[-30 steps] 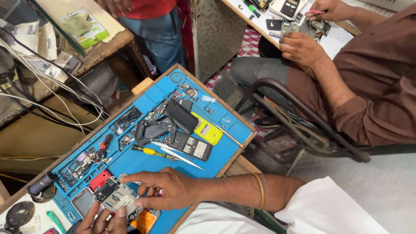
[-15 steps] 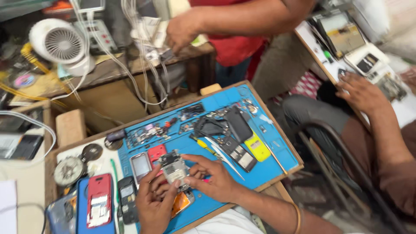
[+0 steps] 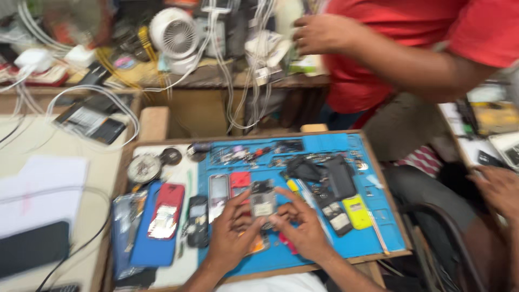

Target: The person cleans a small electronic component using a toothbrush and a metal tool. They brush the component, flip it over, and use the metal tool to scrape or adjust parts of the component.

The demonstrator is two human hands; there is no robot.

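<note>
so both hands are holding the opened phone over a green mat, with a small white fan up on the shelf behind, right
Not quite: the mat is blue, not green, as the head view shows. The rest holds: the left hand and right hand both hold the opened phone over it, and a small white fan sits on the shelf behind.

We held a small opened phone (image 3: pixel 263 201) over the blue mat (image 3: pixel 373 238) on the counter (image 3: pixel 65 162), left hand (image 3: pixel 230 238) and right hand (image 3: pixel 303 230) both pinching it. Red phone (image 3: pixel 167 211) lay left of us, yellow piece (image 3: pixel 357 211) right. Another person in a red shirt (image 3: pixel 400 48) stood behind; white fan (image 3: pixel 174 37) was at the back.
</note>
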